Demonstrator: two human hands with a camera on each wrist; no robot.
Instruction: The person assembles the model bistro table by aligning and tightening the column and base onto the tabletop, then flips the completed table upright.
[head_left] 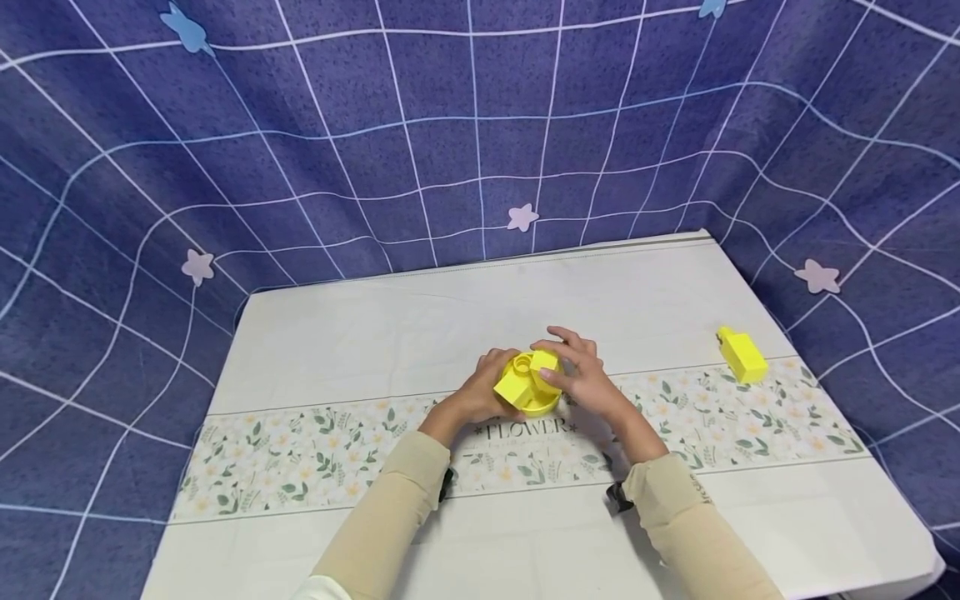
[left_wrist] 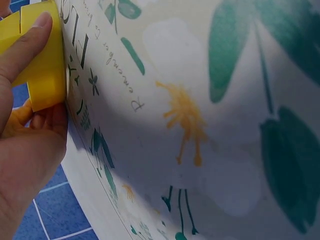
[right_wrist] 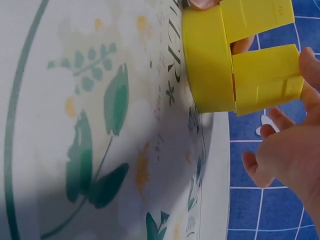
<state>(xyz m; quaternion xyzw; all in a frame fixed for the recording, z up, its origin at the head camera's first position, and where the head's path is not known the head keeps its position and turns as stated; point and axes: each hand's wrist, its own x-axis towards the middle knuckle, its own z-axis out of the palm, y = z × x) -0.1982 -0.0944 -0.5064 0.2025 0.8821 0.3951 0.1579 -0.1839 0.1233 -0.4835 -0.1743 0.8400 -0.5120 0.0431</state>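
Observation:
A round, shallow yellow base sits flat on the table over the printed lettering. My left hand grips its left side, the thumb lying along the yellow wall in the left wrist view. Two boxy yellow pieces rise from the base: a left block and a right block. Behind them shows a small ring-shaped part. My right hand pinches the upper end of the right block between thumb and fingers. In the right wrist view this block stands in the base, slightly tilted.
Another yellow block with a small knob on one end lies at the right of the table. A white cloth with a floral band covers the table. Blue curtains with star patches hang behind and at both sides.

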